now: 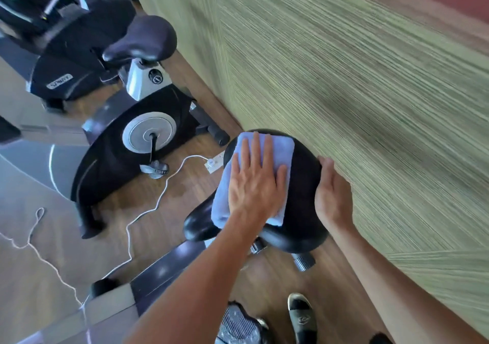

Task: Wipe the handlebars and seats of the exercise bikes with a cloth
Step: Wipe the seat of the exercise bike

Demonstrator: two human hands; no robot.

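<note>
A folded light blue cloth (pixel 280 149) lies on the black seat (pixel 304 185) of the nearest exercise bike. My left hand (pixel 254 182) presses flat on the cloth, fingers straight and spread. My right hand (pixel 332 193) rests against the seat's right edge beside the wall, fingers extended along the rim. A second exercise bike (pixel 127 142) stands farther off to the left, with its own black seat (pixel 145 39) uncovered.
A green striped wall (pixel 370 92) runs close along the right of the seat. A white cable (pixel 148 211) trails over the wooden floor from a floor socket (pixel 214 162). More black gym equipment (pixel 53 26) stands at the upper left. My sandalled foot (pixel 301 317) is below.
</note>
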